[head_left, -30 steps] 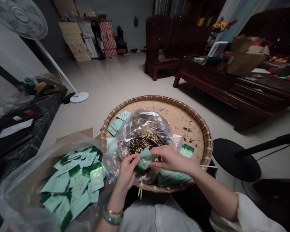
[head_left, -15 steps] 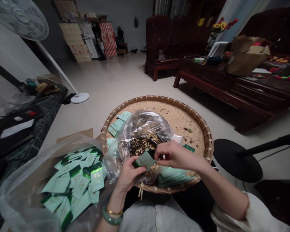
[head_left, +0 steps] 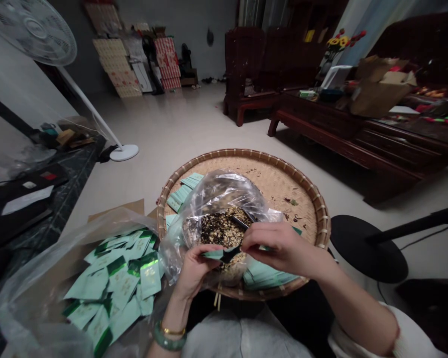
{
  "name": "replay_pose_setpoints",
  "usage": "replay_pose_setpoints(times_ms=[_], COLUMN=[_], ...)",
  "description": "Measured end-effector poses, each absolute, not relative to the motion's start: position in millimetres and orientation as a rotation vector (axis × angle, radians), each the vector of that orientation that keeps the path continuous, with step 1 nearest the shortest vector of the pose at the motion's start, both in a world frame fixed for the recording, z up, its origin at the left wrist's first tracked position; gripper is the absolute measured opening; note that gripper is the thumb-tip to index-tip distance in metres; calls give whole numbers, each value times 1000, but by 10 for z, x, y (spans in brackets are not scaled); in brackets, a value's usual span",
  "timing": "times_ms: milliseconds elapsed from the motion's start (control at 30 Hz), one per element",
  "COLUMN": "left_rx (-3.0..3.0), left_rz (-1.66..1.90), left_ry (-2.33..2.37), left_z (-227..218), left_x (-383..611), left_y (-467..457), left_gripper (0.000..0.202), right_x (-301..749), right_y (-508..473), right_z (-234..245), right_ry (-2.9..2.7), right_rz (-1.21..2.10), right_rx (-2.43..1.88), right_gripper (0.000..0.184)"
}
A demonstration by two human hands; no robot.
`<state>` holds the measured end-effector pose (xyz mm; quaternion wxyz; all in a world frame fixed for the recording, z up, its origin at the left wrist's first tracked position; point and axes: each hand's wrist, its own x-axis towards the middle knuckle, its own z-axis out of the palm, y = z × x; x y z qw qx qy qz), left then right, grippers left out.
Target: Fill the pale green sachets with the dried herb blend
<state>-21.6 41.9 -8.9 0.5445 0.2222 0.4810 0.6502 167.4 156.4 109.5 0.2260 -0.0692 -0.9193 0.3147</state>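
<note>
Dozens of pale-green sachets lie heaped in a plastic-lined box, well out to the left of the fingers and touched by neither hand.

Next comes the left hand, with a green bangle on its wrist. Its thumb and fingertips are pinched on the left edge of one small green sachet. That sachet lies nearly flat between the two sets of fingers, just above the near lip of a clear plastic bag. The loose dried tea mix sits in the bag right behind the fingertips, with a dark scoop-like handle poking out of it. Whether it is a scoop I cannot tell.

The right hand grips the sachet's other edge, fingers curled and thumb on top. The step in hand looks like parting the sachet's mouth. A next move would call for a spread, steady mouth held close over the mix, so nothing spills.

A stack of flat sachets lies under the right fingers, apart from them. The woven bamboo tray carries the bag and the stack, its rim curving off to the right.
</note>
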Motion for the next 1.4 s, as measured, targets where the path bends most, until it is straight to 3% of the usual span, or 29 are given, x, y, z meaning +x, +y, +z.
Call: replay_pose_setpoints(times_ms=[267,433,533,667,833,1233,1400], left_rx=[607,654,703,859,929,647,503], left_rz=[1603,1612,1605,1588,1550,1647,1728], left_ry=[1074,1106,1165,1301,1442,1419,1254], left_z=[-116,-166,-163,-99,-34,-183,-150], left_x=[-273,-292,-293,-282,-264,-328,-325], left_y=[389,380,382,380,379,369,361], left_gripper=[21,19,18,9,5,19,21], right_x=[1671,1602,1524,1402,1315,1496,1532], right_y=[1582,1477,1432,1470,1553,1727,1677], right_z=[1054,1047,997,835,714,867,924], right_ry=[-2408,-2505,-2582,-2727,-2765,-2470,-2449], right_rz=[808,989,1113,1140,1101,1206,1020], right_rx=[-327,-365,-615,-898,-887,-923,-736], right_gripper=[13,12,12,26,27,15,13])
